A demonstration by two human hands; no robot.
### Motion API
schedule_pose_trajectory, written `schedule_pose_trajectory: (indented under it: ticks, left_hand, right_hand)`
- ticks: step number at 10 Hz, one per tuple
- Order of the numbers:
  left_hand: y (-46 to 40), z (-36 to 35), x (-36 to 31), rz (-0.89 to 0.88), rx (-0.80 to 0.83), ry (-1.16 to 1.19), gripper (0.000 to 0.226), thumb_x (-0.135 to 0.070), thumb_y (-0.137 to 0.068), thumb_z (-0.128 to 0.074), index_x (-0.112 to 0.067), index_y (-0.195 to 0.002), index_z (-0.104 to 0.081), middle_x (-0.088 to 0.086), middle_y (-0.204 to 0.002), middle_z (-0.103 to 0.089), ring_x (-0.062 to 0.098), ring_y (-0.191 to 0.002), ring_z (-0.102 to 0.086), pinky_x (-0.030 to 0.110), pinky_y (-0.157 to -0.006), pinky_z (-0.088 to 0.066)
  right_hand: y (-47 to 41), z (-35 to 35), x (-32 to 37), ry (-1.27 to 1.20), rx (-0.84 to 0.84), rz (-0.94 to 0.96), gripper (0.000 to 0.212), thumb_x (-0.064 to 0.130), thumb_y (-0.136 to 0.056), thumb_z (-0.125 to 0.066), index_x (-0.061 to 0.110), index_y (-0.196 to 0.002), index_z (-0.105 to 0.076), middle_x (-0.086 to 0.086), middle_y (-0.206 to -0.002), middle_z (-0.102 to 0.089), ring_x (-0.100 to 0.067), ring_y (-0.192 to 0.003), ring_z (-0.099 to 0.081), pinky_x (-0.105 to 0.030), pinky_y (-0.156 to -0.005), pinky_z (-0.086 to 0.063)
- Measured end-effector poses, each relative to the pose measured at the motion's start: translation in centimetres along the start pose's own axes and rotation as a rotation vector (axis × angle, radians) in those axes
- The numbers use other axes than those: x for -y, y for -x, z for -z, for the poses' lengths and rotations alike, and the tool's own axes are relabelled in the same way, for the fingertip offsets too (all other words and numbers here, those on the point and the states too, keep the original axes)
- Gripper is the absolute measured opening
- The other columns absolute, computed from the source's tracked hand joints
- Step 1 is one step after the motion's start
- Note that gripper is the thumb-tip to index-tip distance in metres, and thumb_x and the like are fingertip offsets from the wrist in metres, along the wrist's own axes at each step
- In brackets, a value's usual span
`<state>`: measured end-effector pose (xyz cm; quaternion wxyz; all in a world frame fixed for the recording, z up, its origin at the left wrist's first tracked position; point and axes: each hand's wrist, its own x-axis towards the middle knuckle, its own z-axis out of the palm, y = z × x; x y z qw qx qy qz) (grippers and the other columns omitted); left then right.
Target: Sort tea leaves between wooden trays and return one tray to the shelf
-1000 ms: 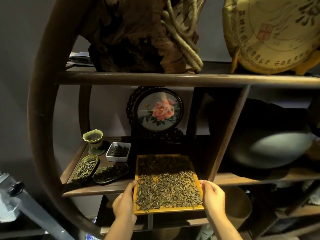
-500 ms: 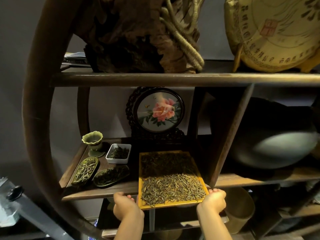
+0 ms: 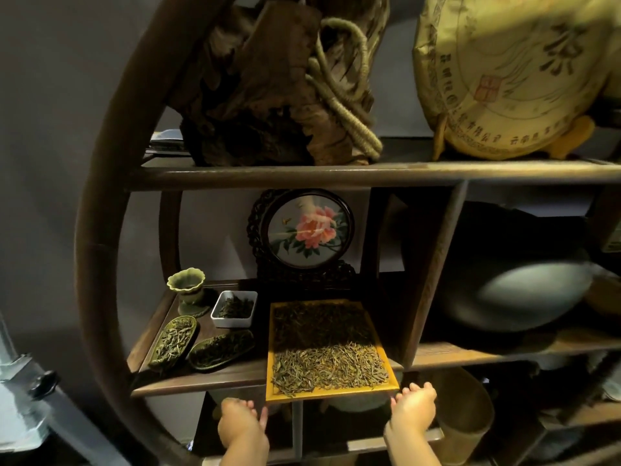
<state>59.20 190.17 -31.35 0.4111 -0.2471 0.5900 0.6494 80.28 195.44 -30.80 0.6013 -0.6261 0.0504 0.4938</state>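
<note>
A yellow wooden tray full of tea leaves lies on the middle shelf board. Its far half is in shadow under the shelf above, and its front edge juts out past the board. My left hand is just below the tray's front left corner, fingers loosely curled, thumb up near the corner. My right hand is at the front right corner, fingertips beside the rim. Neither hand wraps the tray.
Left of the tray stand a white square dish, two leaf-shaped dishes and a green cup. A round peony screen stands behind. A slanted divider borders the tray's right; a dark bowl lies beyond.
The tray has slid further back onto the shelf. Both hands have come off its sides and dropped to its front corners.
</note>
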Motion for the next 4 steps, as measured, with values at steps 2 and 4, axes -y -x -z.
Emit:
schedule_pose_trajectory:
  ticks: [2,4]
  left_hand:
    - [1.9,5.3,-0.9,-0.193,0.165,-0.417,0.034,-0.023,-0.095,-0.045,0.006,-0.096,-0.061,0.018,-0.088,-0.059,0.038,-0.091,-0.058,0.046,-0.088,-0.048]
    - [10.0,9.6,-2.9,-0.674,0.259,-0.675,0.038,-0.031,-0.097,-0.044,-0.005,-0.079,-0.066,0.016,-0.085,-0.067,0.031,-0.082,-0.063,0.039,-0.076,-0.051]
  right_hand:
    - [3.6,4.1,1.3,0.234,0.064,0.164,0.043,0.027,-0.101,-0.033,0.0,-0.131,-0.048,-0.022,-0.133,-0.051,-0.039,-0.122,-0.047,-0.051,-0.105,-0.036]
    - [9.4,8.5,5.6,0.649,0.561,0.572,0.03,0.027,-0.099,-0.041,0.004,-0.1,-0.06,-0.009,-0.094,-0.062,-0.026,-0.089,-0.056,-0.034,-0.079,-0.041]
